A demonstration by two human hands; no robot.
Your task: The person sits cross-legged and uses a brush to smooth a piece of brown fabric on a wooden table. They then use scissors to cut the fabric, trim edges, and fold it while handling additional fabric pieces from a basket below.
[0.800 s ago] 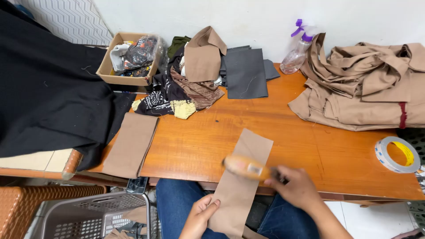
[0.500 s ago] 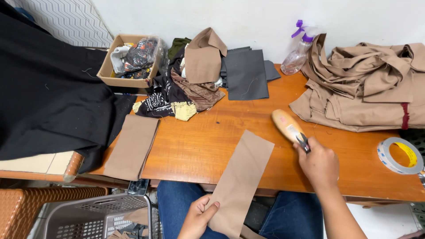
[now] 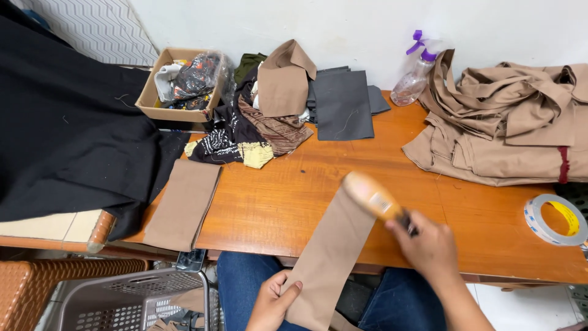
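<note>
A wide black cloth (image 3: 61, 141) drapes over the 9 o'clock side, spilling off the orange wooden bench (image 3: 294, 190), so its bulk is carried by whatever stands beside the bench rather than crowding the working area. At 2 o'clock a pile of tan garments (image 3: 508, 122) is folded and stacked against the wall, out of the way. At 12 o'clock sit a heap of mixed fabric scraps (image 3: 263, 122), flat grey pieces (image 3: 340, 104), a cardboard box (image 3: 150, 98) of oddments and a clear spray bottle (image 3: 413, 76) with a purple trigger, all pushed to the back edge. A flat tan piece (image 3: 184, 202) lies at 8 o'clock, half over the front edge.

The tan fabric strip (image 3: 334, 245) runs from the bench's front edge down toward the lap at 6 o'clock; hanging it over the edge lets it be pulled taut. The left hand (image 3: 272, 303) pinches its lower end, thumb on top, which anchors the strip. The right hand (image 3: 429, 245) is wrapped, fingers pressed together, around the dark handle of a tan-headed brush-like tool (image 3: 373, 196), whose blurred head sits on the strip's upper end. A roll of tape (image 3: 554, 220) lies at 3 o'clock. A grey plastic basket (image 3: 141, 300) waits below at 7 o'clock.
</note>
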